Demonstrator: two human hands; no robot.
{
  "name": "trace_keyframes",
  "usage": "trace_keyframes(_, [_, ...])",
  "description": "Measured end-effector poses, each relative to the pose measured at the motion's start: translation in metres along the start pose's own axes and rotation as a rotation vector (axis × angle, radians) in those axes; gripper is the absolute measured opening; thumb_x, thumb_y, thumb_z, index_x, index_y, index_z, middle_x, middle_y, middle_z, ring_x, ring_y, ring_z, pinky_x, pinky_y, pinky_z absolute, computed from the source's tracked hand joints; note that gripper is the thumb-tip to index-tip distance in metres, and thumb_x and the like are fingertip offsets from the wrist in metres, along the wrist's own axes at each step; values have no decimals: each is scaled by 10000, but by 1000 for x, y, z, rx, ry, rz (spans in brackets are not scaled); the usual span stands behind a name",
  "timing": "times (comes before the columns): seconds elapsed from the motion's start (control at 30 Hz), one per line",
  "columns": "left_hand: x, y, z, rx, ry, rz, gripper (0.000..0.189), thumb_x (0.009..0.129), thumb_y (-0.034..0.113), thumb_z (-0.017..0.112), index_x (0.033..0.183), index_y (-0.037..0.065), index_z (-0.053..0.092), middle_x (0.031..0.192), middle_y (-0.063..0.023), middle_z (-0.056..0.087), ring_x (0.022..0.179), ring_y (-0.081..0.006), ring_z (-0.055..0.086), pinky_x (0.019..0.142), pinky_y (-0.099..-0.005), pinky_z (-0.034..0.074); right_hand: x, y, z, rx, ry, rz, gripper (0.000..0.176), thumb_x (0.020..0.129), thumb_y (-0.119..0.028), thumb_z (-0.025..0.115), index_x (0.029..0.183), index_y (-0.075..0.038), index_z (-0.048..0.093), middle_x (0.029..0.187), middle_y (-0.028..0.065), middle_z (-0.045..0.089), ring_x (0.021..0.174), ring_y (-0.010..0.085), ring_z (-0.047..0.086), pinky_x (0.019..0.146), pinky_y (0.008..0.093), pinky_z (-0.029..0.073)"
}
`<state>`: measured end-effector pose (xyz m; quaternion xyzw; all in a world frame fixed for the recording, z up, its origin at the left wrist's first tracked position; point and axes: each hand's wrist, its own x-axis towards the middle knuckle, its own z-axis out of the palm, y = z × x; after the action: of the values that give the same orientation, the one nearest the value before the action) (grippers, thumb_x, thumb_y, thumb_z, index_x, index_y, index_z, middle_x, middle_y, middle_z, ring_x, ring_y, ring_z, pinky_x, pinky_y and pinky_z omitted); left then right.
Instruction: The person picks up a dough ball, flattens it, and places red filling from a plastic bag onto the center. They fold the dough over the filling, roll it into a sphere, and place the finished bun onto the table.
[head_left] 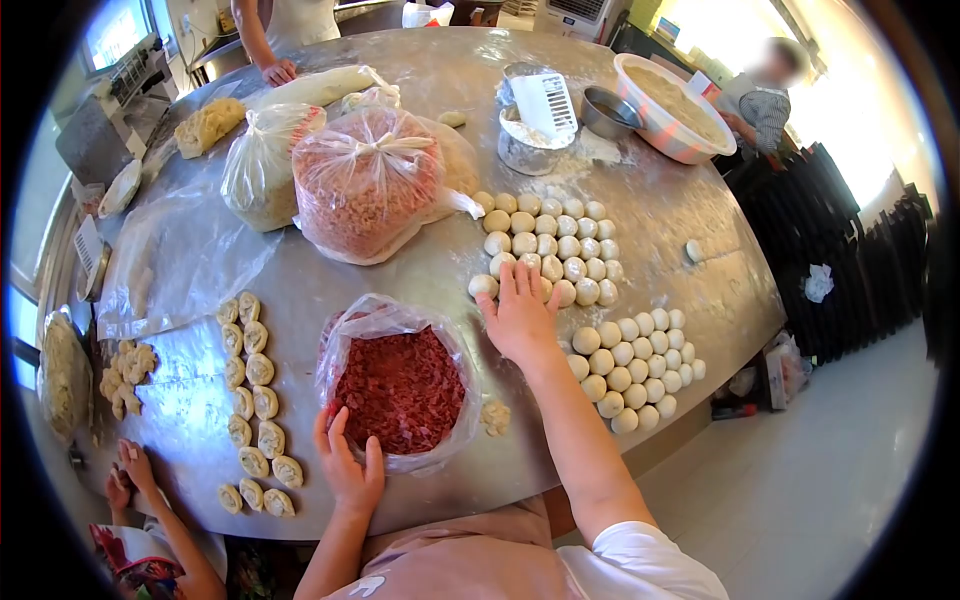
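My left hand (352, 468) rests with its fingers spread against the lower left side of a clear plastic bag (462, 440) that stands open around dark red filling (402, 390). My right hand (522, 315) reaches forward, fingers extended over the near edge of a block of pale round dough balls (547, 245). Its fingertips touch some of the balls, and the palm hides part of that row. A second group of dough balls (638, 365) lies to the right of my right forearm.
Rows of shaped dough pieces (260, 369) lie left on the metal table (300, 330). Behind are a tied bag of pink filling (368, 180), a flour container (535, 150), a metal bowl (610, 112) and a large basin (672, 110). Other people's hands (280, 72) are at the far and left edges.
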<state>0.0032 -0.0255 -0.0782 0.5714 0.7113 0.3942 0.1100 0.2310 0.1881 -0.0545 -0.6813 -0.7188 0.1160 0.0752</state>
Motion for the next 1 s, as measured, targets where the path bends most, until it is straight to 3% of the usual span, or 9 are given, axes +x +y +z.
trace_keyframes(0.23, [0, 0, 1, -5, 6, 17, 510, 794, 90, 628, 1274, -8, 485, 1364, -261, 391, 1217, -423, 446, 1033, -447, 366, 1, 6, -4, 16, 15, -40, 639, 980, -472, 394, 1456, -50, 331, 1539, 189, 257, 1441, 351, 187, 1138, 603, 46])
trace_keyframes(0.33, [0, 0, 1, -6, 8, 15, 511, 793, 87, 625, 1275, -9, 485, 1361, -260, 395, 1219, -423, 445, 1033, -446, 365, 7, 21, -6, -45, 156, 22, 625, 979, -473, 397, 1441, -55, 355, 1534, 200, 262, 1435, 368, 192, 1129, 614, 53])
trace_keyframes(0.43, [1, 1, 0, -2, 9, 21, 511, 793, 86, 623, 1276, -10, 485, 1358, -261, 399, 1218, -423, 446, 1034, -445, 365, 15, 42, -4, -15, 160, 198, 626, 977, -480, 399, 1442, -65, 353, 1534, 207, 256, 1432, 377, 195, 1124, 619, 61])
trace_keyframes(0.57, [0, 1, 1, -14, 13, 13, 507, 795, 89, 621, 1273, -13, 486, 1353, -265, 406, 1215, -425, 448, 1036, -446, 364, 13, 55, -13, -8, 70, 192, 651, 974, -514, 355, 1472, -96, 320, 1553, 195, 225, 1447, 355, 173, 1138, 593, 53])
trace_keyframes(0.67, [0, 1, 2, -10, 14, 20, 504, 798, 90, 620, 1272, -16, 485, 1349, -268, 409, 1213, -425, 449, 1036, -447, 363, 13, 58, -22, -30, 43, 167, 662, 971, -507, 384, 1455, -59, 329, 1537, 203, 253, 1435, 364, 197, 1124, 621, 88])
trace_keyframes(0.77, [1, 0, 1, -7, 9, 20, 502, 801, 93, 619, 1272, -19, 485, 1347, -269, 411, 1212, -425, 448, 1039, -446, 360, 21, 78, -26, -52, 173, 269, 658, 974, -515, 362, 1465, -79, 326, 1550, 198, 227, 1441, 357, 184, 1129, 612, 98])
trace_keyframes(0.9, [0, 1, 1, -7, 7, 10, 503, 801, 96, 621, 1271, -19, 485, 1350, -267, 407, 1211, -425, 447, 1041, -444, 357, 25, 100, -37, -33, 50, 400, 646, 979, -516, 334, 1468, -96, 330, 1557, 183, 219, 1439, 351, 199, 1135, 602, 103])
trace_keyframes(1.0, [0, 3, 1, -27, -1, -12, 494, 812, 92, 598, 1281, -8, 482, 1365, -258, 396, 1237, -413, 427, 1060, -443, 331, 25, 103, -43, -60, 7, 387, 638, 980, -508, 337, 1470, -101, 325, 1560, 167, 221, 1441, 341, 200, 1138, 597, 107])
